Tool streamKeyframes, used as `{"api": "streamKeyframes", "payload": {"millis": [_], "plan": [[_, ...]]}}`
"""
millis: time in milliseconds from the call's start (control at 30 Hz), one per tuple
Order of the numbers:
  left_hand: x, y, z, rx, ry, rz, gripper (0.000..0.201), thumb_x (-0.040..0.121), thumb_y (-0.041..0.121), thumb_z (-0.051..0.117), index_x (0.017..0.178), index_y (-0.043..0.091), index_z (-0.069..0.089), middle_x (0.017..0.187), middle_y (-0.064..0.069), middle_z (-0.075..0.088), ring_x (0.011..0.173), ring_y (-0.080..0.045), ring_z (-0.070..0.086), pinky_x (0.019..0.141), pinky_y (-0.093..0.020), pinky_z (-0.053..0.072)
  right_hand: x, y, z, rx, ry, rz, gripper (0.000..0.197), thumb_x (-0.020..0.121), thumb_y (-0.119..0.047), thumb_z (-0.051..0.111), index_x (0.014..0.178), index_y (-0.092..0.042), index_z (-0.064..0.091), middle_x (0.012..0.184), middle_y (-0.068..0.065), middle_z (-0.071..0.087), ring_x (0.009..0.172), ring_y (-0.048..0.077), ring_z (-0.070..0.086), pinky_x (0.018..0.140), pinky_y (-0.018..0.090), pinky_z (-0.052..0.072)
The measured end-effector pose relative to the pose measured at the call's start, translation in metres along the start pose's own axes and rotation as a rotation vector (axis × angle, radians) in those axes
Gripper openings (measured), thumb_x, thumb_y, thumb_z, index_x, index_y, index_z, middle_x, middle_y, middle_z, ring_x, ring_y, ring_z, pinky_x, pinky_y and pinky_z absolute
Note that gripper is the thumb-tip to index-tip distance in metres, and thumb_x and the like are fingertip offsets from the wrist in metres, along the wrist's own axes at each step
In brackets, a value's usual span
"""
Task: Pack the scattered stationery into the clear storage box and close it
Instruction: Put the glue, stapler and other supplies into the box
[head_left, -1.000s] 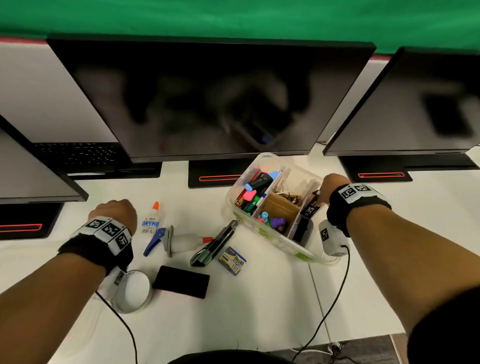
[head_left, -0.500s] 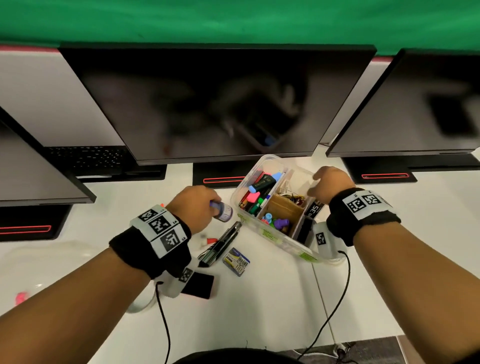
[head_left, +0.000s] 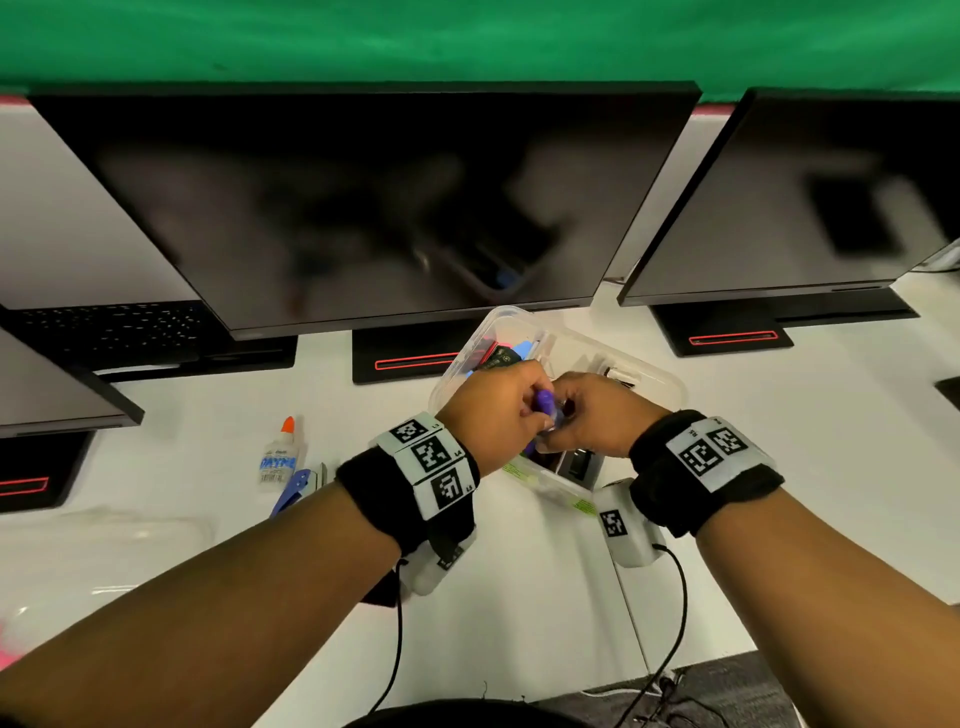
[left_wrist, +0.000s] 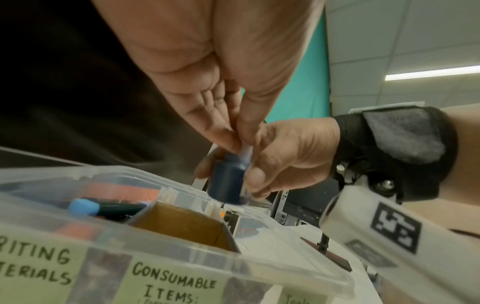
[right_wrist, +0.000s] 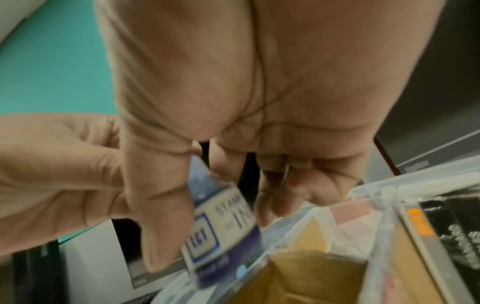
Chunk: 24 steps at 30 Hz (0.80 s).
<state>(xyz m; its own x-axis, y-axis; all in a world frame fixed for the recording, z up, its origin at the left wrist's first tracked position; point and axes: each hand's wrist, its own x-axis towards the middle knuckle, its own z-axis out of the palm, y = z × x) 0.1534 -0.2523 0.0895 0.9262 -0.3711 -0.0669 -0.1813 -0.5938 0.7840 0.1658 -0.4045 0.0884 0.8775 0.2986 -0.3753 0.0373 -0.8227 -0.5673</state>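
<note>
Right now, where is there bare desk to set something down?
Bare: between glue bottle and clear box; also right of the box, before the right monitor base. Crowded: over the box, where left hand and right hand grip the small bottle.

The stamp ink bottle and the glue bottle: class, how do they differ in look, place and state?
The stamp ink bottle has a blue cap and a white and blue label; the glue bottle has an orange tip. The ink bottle is held above the clear storage box by the left hand and right hand; the glue bottle stands untouched on the desk. Both are small bottles not yet packed.
</note>
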Motion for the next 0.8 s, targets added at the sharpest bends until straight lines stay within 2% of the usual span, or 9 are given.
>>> {"api": "streamKeyframes", "payload": {"millis": [133,233,333,400,467,600,667,733,800], "plan": [[0.004,-0.008,0.0,-0.097,0.001,0.021,0.028,0.086,0.0,0.058,0.112,0.011,0.059,0.093,0.005,0.062,0.081,-0.005,0.058,0.074,-0.005,0.045,0.007,0.021,-0.009,-0.069,0.048,0.156,0.022,0.073,-0.02,0.077,0.093,-0.012,0.073,0.085,0.004,0.067,0.079,0.019,0.059,0.074,0.027,0.047],[-0.001,-0.028,-0.01,-0.04,0.022,0.003,0.021,0.086,0.002,0.058,0.104,0.011,0.065,0.089,0.008,0.062,0.073,0.004,0.056,0.066,0.003,0.042,0.01,0.036,-0.008,-0.121,-0.01,0.278,0.014,0.078,-0.023,0.072,0.083,-0.01,0.071,0.072,0.003,0.064,0.061,0.015,0.057,0.064,0.026,0.049],[-0.009,-0.057,-0.02,0.022,0.04,-0.061,0.017,0.087,0.004,0.057,0.098,0.014,0.066,0.086,0.007,0.062,0.072,0.003,0.055,0.066,-0.006,0.042,0.012,0.041,-0.001,-0.178,-0.111,0.338,0.012,0.08,-0.017,0.067,0.069,-0.013,0.065,0.066,0.004,0.063,0.062,0.019,0.061,0.079,0.035,0.057],[-0.016,-0.078,-0.026,0.122,0.028,-0.129,0.014,0.089,0.011,0.056,0.098,0.018,0.065,0.086,0.011,0.059,0.075,0.0,0.054,0.066,-0.007,0.038,0.015,0.038,0.002,-0.21,-0.139,0.35,0.009,0.078,-0.015,0.068,0.08,-0.006,0.069,0.076,0.007,0.065,0.075,0.024,0.064,0.087,0.037,0.055],[-0.023,-0.101,-0.031,0.196,-0.014,-0.218,0.013,0.09,0.015,0.056,0.1,0.019,0.064,0.089,0.01,0.06,0.081,-0.007,0.055,0.072,-0.013,0.04,0.022,0.034,0.003,-0.239,-0.171,0.375,0.016,0.074,-0.014,0.07,0.083,-0.001,0.071,0.074,0.008,0.065,0.08,0.027,0.067,0.083,0.036,0.056],[-0.037,-0.141,-0.038,0.281,-0.095,-0.359,0.015,0.089,0.015,0.057,0.102,0.016,0.064,0.101,0.0,0.069,0.083,-0.01,0.056,0.08,-0.019,0.044,0.038,0.031,0.003,-0.293,-0.175,0.462,0.023,0.063,-0.015,0.075,0.049,-0.014,0.057,0.042,-0.004,0.057,0.055,0.017,0.06,0.056,0.023,0.051],[-0.041,-0.152,-0.04,0.325,-0.104,-0.395,0.016,0.089,0.017,0.057,0.104,0.016,0.064,0.106,0.0,0.068,0.086,-0.01,0.056,0.083,-0.02,0.044,0.04,0.03,0.002,-0.266,-0.14,0.499,0.018,0.062,-0.014,0.077,0.053,-0.012,0.061,0.049,-0.002,0.062,0.057,0.017,0.063,0.053,0.023,0.051],[-0.045,-0.157,-0.042,0.336,-0.101,-0.409,0.018,0.089,0.019,0.058,0.106,0.016,0.063,0.108,0.0,0.067,0.093,-0.013,0.059,0.085,-0.021,0.045,0.041,0.034,0.003,-0.229,-0.146,0.529,0.013,0.063,-0.011,0.079,0.07,-0.005,0.07,0.07,0.008,0.071,0.074,0.023,0.071,0.07,0.032,0.06],[-0.048,-0.16,-0.043,0.339,-0.105,-0.42,0.019,0.089,0.02,0.058,0.108,0.015,0.062,0.11,0.0,0.066,0.1,-0.015,0.061,0.087,-0.021,0.044,0.042,0.036,0.005,-0.184,-0.176,0.56,0.023,0.062,-0.012,0.081,0.082,-0.002,0.073,0.084,0.012,0.074,0.082,0.025,0.072,0.082,0.037,0.059]]}}
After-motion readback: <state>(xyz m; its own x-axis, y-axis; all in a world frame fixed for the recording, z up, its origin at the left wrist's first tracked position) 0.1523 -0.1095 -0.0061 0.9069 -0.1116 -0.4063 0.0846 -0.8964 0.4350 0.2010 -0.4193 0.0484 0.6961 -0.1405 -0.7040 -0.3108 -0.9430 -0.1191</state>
